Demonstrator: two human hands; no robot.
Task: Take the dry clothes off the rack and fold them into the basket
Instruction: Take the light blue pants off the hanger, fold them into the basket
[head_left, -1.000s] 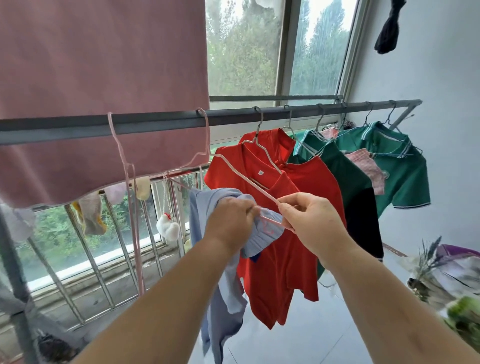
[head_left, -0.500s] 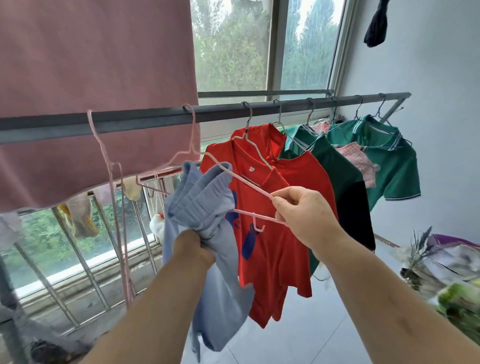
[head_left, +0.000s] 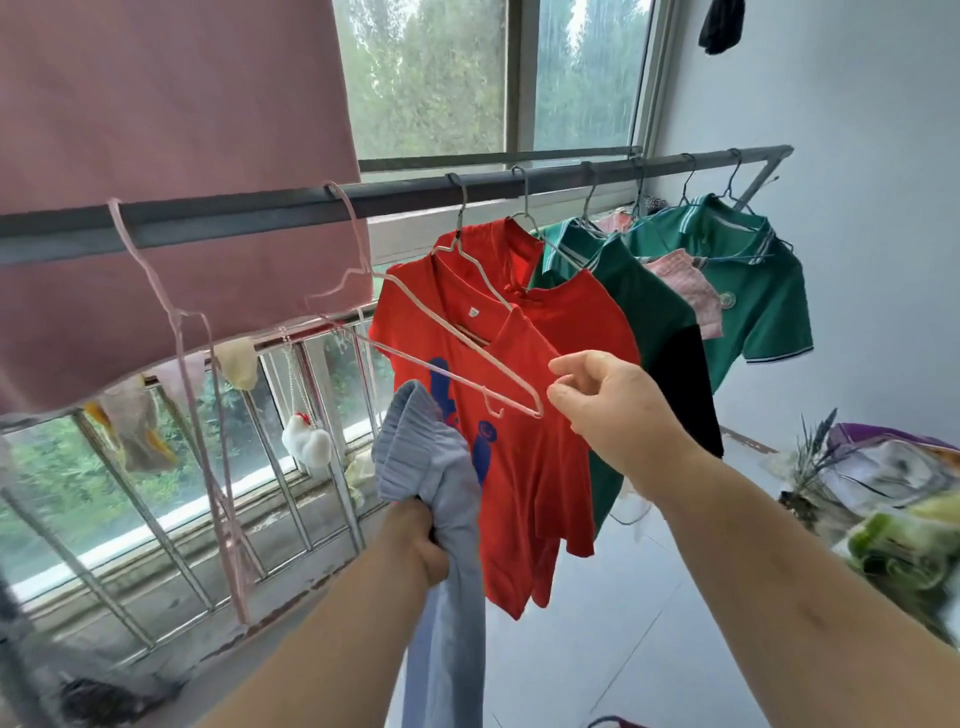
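Head view: my left hand (head_left: 415, 540) grips the blue garment (head_left: 431, 467) below the rail (head_left: 519, 184), clear of the pink hanger (head_left: 467, 384), ready for folding. My right hand (head_left: 613, 405), fingers loose, hovers beside the hanger's tip. Basket unseen.

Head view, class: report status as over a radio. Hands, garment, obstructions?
Left hand grips blue garment, off the hanger. Right hand at empty pink hanger tip, grip unclear. Red shirt hangs close behind.
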